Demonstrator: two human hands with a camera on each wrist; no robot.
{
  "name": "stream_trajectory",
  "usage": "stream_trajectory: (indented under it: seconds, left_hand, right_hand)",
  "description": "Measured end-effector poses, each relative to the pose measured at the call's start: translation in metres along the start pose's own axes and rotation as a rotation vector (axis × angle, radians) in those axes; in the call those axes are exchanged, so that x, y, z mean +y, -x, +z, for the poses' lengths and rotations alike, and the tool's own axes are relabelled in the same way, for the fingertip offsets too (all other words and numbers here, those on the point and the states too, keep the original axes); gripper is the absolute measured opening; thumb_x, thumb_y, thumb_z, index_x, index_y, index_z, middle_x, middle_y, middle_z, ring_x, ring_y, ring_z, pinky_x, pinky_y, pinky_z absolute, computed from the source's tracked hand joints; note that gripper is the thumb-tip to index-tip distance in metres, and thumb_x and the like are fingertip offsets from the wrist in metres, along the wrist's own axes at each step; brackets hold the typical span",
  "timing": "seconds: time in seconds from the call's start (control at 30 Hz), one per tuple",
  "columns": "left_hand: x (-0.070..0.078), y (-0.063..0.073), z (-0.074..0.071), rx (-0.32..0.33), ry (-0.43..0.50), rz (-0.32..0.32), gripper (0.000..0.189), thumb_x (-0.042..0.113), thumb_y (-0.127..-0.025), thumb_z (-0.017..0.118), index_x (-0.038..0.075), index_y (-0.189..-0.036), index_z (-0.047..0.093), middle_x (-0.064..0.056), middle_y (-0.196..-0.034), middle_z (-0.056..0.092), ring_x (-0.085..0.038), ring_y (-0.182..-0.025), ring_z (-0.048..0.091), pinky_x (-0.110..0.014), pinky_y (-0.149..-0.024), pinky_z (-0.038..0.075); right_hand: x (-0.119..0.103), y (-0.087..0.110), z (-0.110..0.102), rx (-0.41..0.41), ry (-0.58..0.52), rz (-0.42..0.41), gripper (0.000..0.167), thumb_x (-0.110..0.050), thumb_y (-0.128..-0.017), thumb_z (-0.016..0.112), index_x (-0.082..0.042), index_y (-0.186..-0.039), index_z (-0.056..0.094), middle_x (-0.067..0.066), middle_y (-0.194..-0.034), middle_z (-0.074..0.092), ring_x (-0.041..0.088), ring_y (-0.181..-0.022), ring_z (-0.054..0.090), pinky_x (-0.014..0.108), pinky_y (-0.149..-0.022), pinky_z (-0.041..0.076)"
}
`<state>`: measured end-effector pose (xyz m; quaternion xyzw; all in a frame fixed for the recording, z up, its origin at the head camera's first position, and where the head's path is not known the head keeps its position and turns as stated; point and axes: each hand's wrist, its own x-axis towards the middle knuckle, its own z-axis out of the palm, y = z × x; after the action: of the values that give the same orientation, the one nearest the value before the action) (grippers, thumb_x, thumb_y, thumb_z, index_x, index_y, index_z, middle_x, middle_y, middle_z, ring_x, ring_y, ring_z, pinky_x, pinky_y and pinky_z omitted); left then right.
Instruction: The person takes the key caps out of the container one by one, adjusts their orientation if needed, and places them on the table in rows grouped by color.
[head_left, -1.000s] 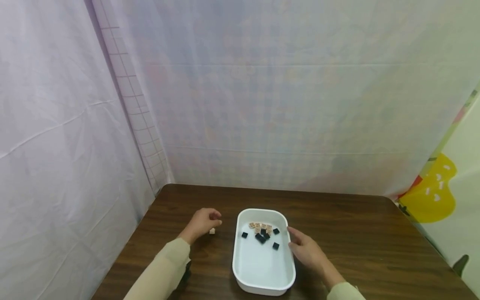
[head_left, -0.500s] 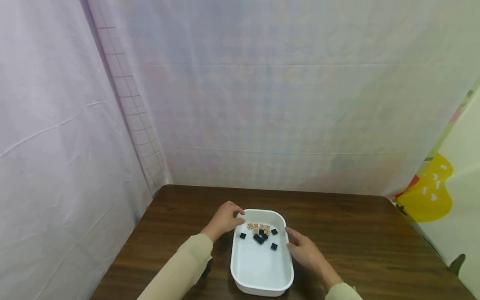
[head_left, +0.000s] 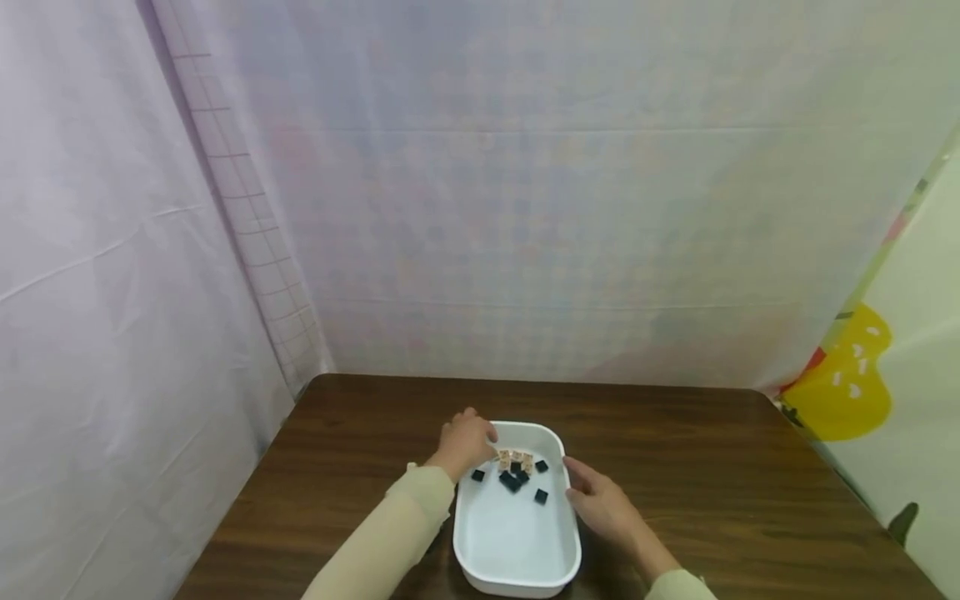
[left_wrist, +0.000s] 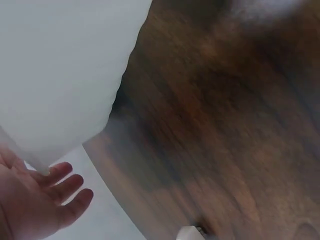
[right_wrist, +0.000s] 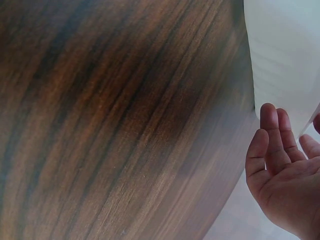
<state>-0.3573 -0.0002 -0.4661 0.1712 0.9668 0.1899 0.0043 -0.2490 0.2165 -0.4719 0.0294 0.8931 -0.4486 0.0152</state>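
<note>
My left hand [head_left: 467, 439] reaches over the far left rim of the white tray [head_left: 517, 581], its fingertips beside small beige tiles [head_left: 517, 457] with dark marks. One beige tile at the left of that group is hidden behind the fingers. Closer in lie several small black square tiles [head_left: 510, 481], some bunched and some apart. Loose, uncurled fingers of the left hand [left_wrist: 52, 192] show in the left wrist view. My right hand [head_left: 603, 502] rests against the tray's right side, with nearly straight fingers [right_wrist: 270, 120] at its outer wall.
The tray stands on a brown wood-grain table [head_left: 675, 467]. Behind the table hangs a pale curtain [head_left: 525, 250], with another curtain at the left. A small pale piece [left_wrist: 189, 233] shows at the bottom of the left wrist view.
My left hand has moved right, from beside a small pale cube on the table to over the tray's far left end. The right hand has stayed at the tray's right side.
</note>
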Motion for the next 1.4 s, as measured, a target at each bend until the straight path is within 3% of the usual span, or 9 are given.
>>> stream_trajectory:
  seconds: [0.2, 0.33, 0.6, 0.93, 1.2, 1.4]
  left_hand:
    - [0.002, -0.002, 0.008, -0.016, -0.189, 0.001, 0.014, 0.026, -0.087, 0.076, 0.019, -0.099, 0.077, -0.005, -0.106, 0.058, -0.028, -0.105, 0.051, -0.050, -0.094, 0.042]
    - [0.000, 0.001, 0.010, -0.012, -0.235, 0.035, 0.006, 0.023, -0.087, 0.075, 0.019, -0.092, 0.077, -0.004, -0.102, 0.058, -0.025, -0.101, 0.050, -0.050, -0.092, 0.042]
    - [0.002, 0.003, 0.006, -0.042, -0.210, 0.017, 0.022, 0.021, -0.082, 0.079, 0.020, -0.104, 0.077, -0.006, -0.110, 0.057, -0.027, -0.108, 0.049, -0.050, -0.095, 0.040]
    - [-0.001, 0.000, 0.011, -0.033, -0.233, 0.028, 0.012, 0.026, -0.083, 0.079, 0.022, -0.095, 0.078, -0.005, -0.108, 0.057, -0.026, -0.105, 0.050, -0.049, -0.092, 0.042]
    - [0.000, 0.002, 0.005, -0.024, -0.119, 0.012, 0.015, 0.025, -0.083, 0.079, 0.018, -0.097, 0.078, -0.004, -0.106, 0.058, -0.027, -0.107, 0.050, -0.049, -0.092, 0.042]
    - [0.002, 0.003, -0.002, 0.005, -0.037, 0.047, 0.015, 0.022, -0.087, 0.076, 0.016, -0.100, 0.078, -0.009, -0.115, 0.059, -0.031, -0.114, 0.051, -0.051, -0.092, 0.044]
  right_hand:
    - [-0.001, 0.002, 0.002, 0.000, -0.016, -0.017, 0.051, -0.006, -0.092, 0.059, 0.000, -0.142, 0.050, 0.023, -0.109, 0.067, 0.030, -0.094, 0.065, 0.050, -0.084, 0.052]
    - [-0.002, 0.002, 0.003, -0.005, -0.005, -0.001, 0.051, -0.007, -0.093, 0.059, -0.002, -0.143, 0.050, 0.023, -0.111, 0.067, 0.031, -0.095, 0.065, 0.052, -0.085, 0.052]
    - [-0.003, 0.002, 0.003, -0.006, -0.008, 0.009, 0.052, -0.007, -0.092, 0.059, -0.002, -0.143, 0.050, 0.019, -0.107, 0.067, 0.029, -0.093, 0.064, 0.051, -0.084, 0.051]
    - [-0.003, 0.002, 0.003, -0.008, 0.006, 0.023, 0.052, -0.007, -0.092, 0.059, -0.002, -0.144, 0.050, 0.018, -0.106, 0.067, 0.028, -0.092, 0.064, 0.051, -0.083, 0.051]
    - [-0.003, 0.001, 0.002, -0.007, 0.010, 0.011, 0.052, -0.008, -0.093, 0.058, -0.002, -0.144, 0.049, 0.021, -0.109, 0.068, 0.030, -0.095, 0.065, 0.052, -0.085, 0.051]
    - [-0.003, 0.002, 0.000, 0.005, -0.001, -0.004, 0.053, -0.007, -0.092, 0.059, -0.001, -0.144, 0.049, 0.017, -0.104, 0.069, 0.027, -0.091, 0.065, 0.049, -0.083, 0.052]
